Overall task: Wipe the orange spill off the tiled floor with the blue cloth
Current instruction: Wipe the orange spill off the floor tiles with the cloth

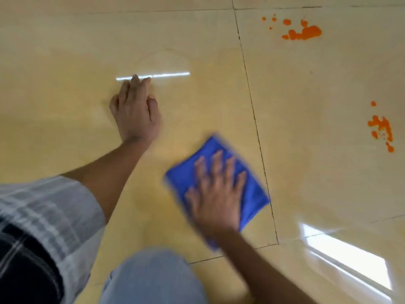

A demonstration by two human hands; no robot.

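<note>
Head camera shows my right hand (215,194) spread flat, fingers straight, pressing down on the folded blue microfibre cloth (252,185); nothing is pinched, the palm alone drives it. The cloth lies on the glossy beige tiled floor (197,51), just left of the dark grout line (252,102). My left hand (135,110) rests open on the tile at about ten o'clock from the cloth, holding nothing, only propping me up.

I judge the cloth soft, light and limp: it will bunch if I push from one corner, so a flat palm over its middle suits it best. The polished tile looks slippery, and more so where wet.

The larger orange spill patch (304,32) sits at one o'clock from the cloth, well apart, across the grout line. A smaller orange splatter (382,130) lies at about two o'clock, near the right edge of view. Both remain unwiped. The tile between cloth and spills shows open room for a sweep. My knee in pale blue jeans (151,279) crowds the six o'clock side.
</note>
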